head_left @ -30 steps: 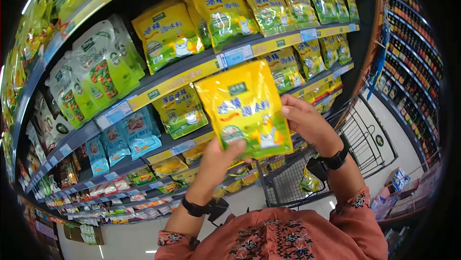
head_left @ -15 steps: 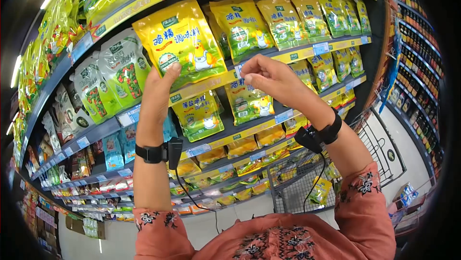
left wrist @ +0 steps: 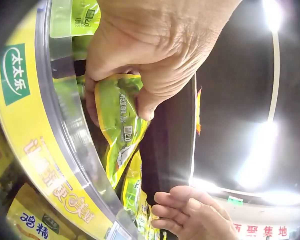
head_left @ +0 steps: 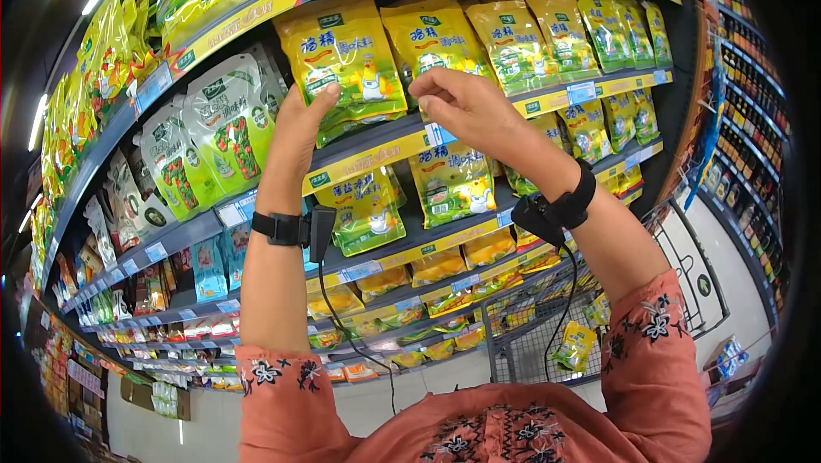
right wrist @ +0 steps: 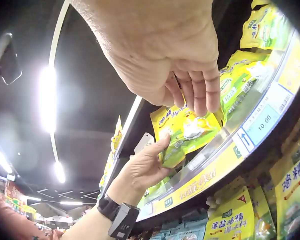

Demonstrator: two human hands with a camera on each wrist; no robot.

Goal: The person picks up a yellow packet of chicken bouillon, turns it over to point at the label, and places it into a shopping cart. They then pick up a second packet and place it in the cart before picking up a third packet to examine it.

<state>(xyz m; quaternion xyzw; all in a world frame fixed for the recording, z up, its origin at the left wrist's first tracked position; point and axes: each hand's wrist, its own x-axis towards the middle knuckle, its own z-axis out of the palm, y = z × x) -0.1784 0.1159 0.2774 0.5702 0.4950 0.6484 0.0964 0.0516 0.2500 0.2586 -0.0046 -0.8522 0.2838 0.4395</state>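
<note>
My left hand (head_left: 298, 131) pinches the lower left edge of a yellow and green chicken seasoning bag (head_left: 346, 48), its thumb across the front. The bag stands upright on the upper shelf, printed face outward. In the left wrist view, the thumb and fingers close round the bag's edge (left wrist: 121, 125). My right hand (head_left: 466, 108) hovers just right of that bag, fingers loosely bent and holding nothing. It overlaps the neighbouring seasoning bag (head_left: 432, 29) in the head view. In the right wrist view, its fingers (right wrist: 197, 90) hang in front of the bags.
Grey and green pouches (head_left: 224, 125) stand to the left on the same shelf. A yellow price rail (head_left: 376, 155) runs along the shelf edge. Below stand more yellow bags (head_left: 363, 211). A wire cart (head_left: 522, 335) with a yellow packet is at the lower right.
The seasoning bag has gone from in front of my body up onto the shelf, carried by my left hand. My right hand has let go of it and come up beside it.
</note>
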